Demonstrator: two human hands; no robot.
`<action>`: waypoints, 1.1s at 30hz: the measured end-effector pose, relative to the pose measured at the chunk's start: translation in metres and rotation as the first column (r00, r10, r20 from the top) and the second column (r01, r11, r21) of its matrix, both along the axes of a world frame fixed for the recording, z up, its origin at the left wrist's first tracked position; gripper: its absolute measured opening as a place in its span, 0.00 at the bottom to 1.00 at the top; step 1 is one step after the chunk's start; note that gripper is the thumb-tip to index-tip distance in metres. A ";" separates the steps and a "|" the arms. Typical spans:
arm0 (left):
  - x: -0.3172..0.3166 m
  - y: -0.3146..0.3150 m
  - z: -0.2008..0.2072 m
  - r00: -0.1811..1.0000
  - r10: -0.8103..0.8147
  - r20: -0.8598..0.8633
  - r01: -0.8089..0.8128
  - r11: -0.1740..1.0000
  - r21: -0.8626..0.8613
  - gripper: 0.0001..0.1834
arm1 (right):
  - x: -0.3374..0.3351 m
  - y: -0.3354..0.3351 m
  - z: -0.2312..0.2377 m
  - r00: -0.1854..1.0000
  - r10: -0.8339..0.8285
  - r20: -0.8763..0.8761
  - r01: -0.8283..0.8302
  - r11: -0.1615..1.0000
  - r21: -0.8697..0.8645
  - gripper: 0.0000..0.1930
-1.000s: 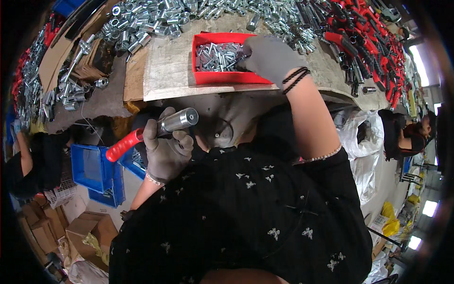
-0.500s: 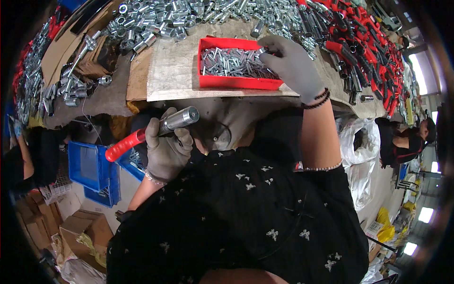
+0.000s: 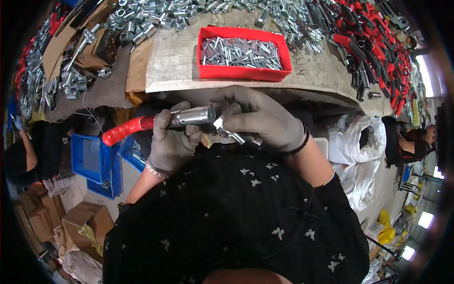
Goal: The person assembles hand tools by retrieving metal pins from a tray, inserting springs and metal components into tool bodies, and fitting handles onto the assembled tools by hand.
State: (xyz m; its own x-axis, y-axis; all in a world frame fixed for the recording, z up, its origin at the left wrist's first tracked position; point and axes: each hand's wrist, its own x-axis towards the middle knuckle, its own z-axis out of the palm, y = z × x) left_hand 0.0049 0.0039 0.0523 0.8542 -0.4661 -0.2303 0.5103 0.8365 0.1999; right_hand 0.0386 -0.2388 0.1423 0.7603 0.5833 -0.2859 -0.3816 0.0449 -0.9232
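My left hand [image 3: 172, 146], in a grey glove, is closed around a red-handled tool [image 3: 127, 130] with a shiny metal cylinder [image 3: 194, 116] at its right end. The tool lies nearly level in front of my chest. Beside the cylinder's end, my gloved right hand [image 3: 265, 118] has its fingers bent round a small metal pin [image 3: 237, 138]. A bright bit of metal also shows at the fingertips, too glared to name. Whether these pieces touch the cylinder I cannot tell. Above my hands, a red box [image 3: 243, 73] full of short metal pins stands on the table.
Loose metal sockets [image 3: 137, 28] are heaped along the back of the table. Red-and-black handles [image 3: 364, 52] pile up at the right. Blue crates [image 3: 90, 158] and cardboard boxes [image 3: 87, 220] stand on the floor at the left, a white sack [image 3: 359, 161] at the right.
My right hand has come from the red box down to the cylinder's end, bringing a pin. The tool in my left hand has turned closer to level.
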 end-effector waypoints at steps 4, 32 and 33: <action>0.001 0.002 0.008 0.986 -0.095 0.137 0.064 0.974 0.217 0.24 | 0.017 -0.004 -0.023 0.970 0.218 0.109 -0.219 0.976 -0.001 0.32; -0.009 0.014 -0.014 0.995 0.080 -0.067 -0.074 0.993 0.093 0.24 | 0.010 0.030 -0.048 0.910 -0.376 -0.173 0.386 0.922 0.026 0.16; -0.007 0.021 -0.016 0.996 0.084 -0.024 -0.082 0.994 0.068 0.24 | -0.001 0.026 -0.048 0.888 -0.451 0.093 0.447 0.893 0.059 0.15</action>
State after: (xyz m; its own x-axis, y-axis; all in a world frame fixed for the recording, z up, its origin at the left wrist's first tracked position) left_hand -0.0026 0.0245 0.0363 0.8823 -0.3768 -0.2822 0.4458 0.8613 0.2439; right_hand 0.0381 -0.2126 0.0941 0.9671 0.1810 -0.1789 -0.2174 0.2219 -0.9505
